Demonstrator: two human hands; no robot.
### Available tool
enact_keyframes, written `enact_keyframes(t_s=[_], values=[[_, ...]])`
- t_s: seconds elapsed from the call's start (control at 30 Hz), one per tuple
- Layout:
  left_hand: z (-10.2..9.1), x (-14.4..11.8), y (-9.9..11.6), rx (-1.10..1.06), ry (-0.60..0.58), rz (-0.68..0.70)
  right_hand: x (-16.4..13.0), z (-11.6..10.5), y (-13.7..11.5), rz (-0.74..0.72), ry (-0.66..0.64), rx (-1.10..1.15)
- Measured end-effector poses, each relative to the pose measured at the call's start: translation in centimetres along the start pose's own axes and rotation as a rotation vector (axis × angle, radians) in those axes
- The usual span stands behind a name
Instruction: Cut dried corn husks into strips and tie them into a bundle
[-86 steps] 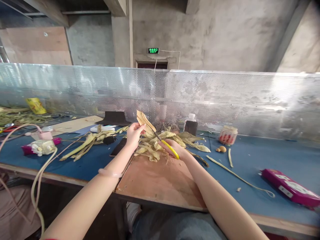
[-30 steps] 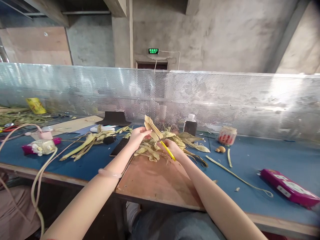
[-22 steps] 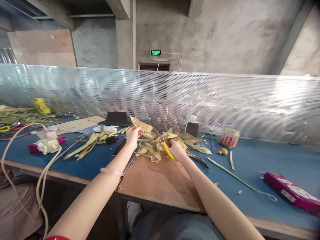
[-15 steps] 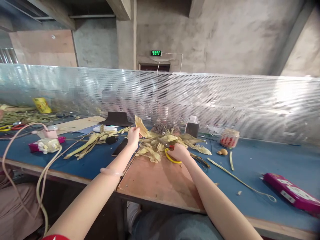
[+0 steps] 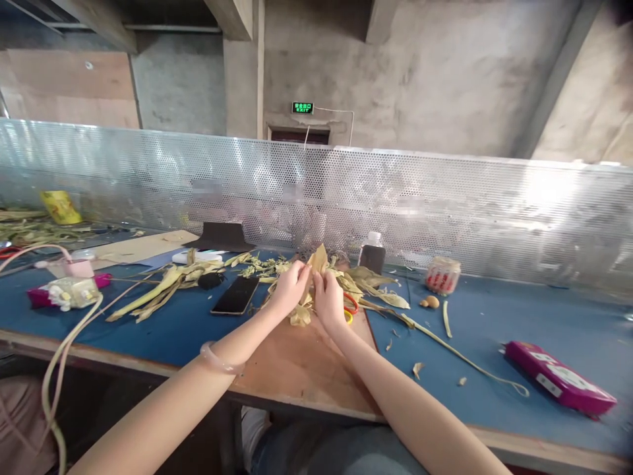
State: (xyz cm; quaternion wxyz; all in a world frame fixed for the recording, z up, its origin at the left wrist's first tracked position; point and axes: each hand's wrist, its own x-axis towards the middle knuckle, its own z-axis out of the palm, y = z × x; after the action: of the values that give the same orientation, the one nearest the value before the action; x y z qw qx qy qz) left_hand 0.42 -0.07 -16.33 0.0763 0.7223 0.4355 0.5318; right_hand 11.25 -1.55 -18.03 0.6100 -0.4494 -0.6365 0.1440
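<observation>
My left hand and my right hand meet over a pile of dried corn husks at the far end of a brown wooden board. Both hands pinch one upright pale husk piece between their fingertips. The yellow and red scissors lie on the board just right of my right hand, out of its grip. A black phone lies flat on the blue table left of my left hand.
A perforated metal screen walls the table's far side. A dark bottle, a small jar, a magenta packet and a long husk strip lie to the right. More husks, a wrapped bundle and a cord are left.
My right hand has put the scissors down on the board and joined the left hand on the husk piece. The view shifted slightly, and the phone is now uncovered.
</observation>
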Motion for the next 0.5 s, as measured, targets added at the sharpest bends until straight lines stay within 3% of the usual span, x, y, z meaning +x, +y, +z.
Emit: enact_keyframes(t_s=[0.3, 0.5], values=[[0.2, 1.0, -1.0, 0.071, 0.018, -0.040, 0.9, -0.2, 0.7, 0.044, 0.044, -0.041], [-0.9, 2.0, -2.3, 0.032, 0.248, -0.159, 1.9, -1.6, 2.3, 0.109, 0.070, -0.077]])
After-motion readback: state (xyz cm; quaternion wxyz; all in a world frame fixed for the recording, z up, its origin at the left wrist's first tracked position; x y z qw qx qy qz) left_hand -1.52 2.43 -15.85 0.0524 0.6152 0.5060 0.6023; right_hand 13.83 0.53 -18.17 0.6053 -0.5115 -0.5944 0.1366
